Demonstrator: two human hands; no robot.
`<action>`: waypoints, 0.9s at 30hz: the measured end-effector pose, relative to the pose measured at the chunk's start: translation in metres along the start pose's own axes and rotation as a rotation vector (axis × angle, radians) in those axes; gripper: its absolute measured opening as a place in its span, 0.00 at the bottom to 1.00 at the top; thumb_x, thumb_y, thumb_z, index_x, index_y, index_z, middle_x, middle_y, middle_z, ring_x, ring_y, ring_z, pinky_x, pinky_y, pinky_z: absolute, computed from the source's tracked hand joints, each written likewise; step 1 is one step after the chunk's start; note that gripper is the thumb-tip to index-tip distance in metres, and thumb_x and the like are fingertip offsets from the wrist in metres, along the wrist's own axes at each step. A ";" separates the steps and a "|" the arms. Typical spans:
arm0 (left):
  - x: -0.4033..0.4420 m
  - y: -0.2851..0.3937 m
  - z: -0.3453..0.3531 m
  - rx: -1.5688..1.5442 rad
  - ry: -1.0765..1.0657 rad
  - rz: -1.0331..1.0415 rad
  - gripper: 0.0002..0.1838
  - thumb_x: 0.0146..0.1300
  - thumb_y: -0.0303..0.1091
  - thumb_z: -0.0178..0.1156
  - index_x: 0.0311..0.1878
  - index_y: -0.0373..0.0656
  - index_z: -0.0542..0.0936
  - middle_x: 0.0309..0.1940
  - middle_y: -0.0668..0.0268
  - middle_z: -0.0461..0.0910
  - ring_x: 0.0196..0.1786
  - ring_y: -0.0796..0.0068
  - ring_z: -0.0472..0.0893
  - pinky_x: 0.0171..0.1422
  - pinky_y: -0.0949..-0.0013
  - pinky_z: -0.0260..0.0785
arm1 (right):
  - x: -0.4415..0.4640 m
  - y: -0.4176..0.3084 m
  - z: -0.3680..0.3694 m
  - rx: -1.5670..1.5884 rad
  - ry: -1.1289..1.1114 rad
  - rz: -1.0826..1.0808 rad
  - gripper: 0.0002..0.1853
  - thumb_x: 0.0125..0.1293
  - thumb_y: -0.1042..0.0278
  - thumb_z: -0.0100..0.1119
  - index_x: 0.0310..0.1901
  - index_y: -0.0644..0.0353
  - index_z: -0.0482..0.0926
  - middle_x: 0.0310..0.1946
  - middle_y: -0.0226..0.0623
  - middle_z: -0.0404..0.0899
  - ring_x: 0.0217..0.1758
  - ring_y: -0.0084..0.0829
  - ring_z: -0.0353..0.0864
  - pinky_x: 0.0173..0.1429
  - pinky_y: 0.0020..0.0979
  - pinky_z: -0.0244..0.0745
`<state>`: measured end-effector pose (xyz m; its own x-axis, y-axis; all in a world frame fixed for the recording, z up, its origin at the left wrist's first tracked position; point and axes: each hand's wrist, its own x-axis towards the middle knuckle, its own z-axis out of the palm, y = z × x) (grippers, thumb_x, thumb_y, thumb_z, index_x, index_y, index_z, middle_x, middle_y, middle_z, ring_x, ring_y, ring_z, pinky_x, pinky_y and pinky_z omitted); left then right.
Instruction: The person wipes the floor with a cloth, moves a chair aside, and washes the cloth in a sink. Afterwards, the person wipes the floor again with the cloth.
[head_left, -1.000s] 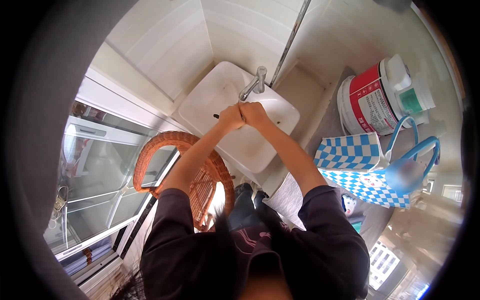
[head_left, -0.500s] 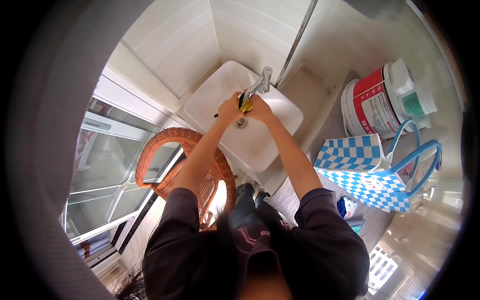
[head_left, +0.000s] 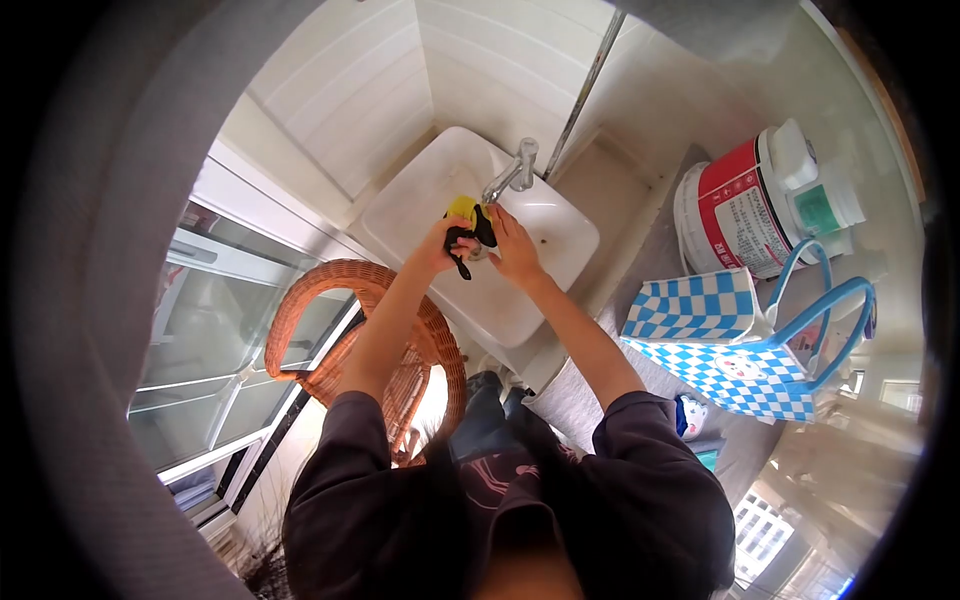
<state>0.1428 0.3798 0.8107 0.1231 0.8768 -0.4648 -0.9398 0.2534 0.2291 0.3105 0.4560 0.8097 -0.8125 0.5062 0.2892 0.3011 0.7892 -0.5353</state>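
Note:
Over the white sink (head_left: pixel 510 305), my left hand (head_left: pixel 442 245) is closed on a yellow and black item (head_left: pixel 463 210), with a dark strap-like end hanging below the fingers. What the item is I cannot make out. My right hand (head_left: pixel 514 248) lies against the item's right side, its fingers stretched out and pointing up. The metal faucet (head_left: pixel 508 174) is just above my right fingertips, its spout reaching down towards the item. Part of the drain shows between my hands.
A wicker chair (head_left: pixel 447 330) stands left of the sink, beside a glass window. On the right are a red and white bucket (head_left: pixel 738 205), a blue and white checked bag (head_left: pixel 700 305) with blue handles, and white containers. A pipe (head_left: pixel 590 85) runs behind the faucet.
My hands were pressed together under the faucet, then parted around the item. Now more of its yellow and black surface shows, and my right fingers have straightened against it.

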 end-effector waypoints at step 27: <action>0.044 -0.007 -0.002 2.373 0.273 0.441 0.24 0.38 0.38 0.66 0.40 0.38 0.74 0.31 0.53 0.79 0.35 0.55 0.80 0.38 0.58 0.73 | 0.051 0.008 0.005 -0.299 -0.452 0.159 0.22 0.34 0.54 0.69 0.29 0.61 0.77 0.29 0.41 0.80 0.33 0.39 0.81 0.38 0.36 0.76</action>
<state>0.1543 0.4158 0.7872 -0.1039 0.9828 -0.1527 0.9145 0.1548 0.3738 0.2687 0.4860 0.8160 -0.8588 0.4794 -0.1808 0.5122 0.8128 -0.2775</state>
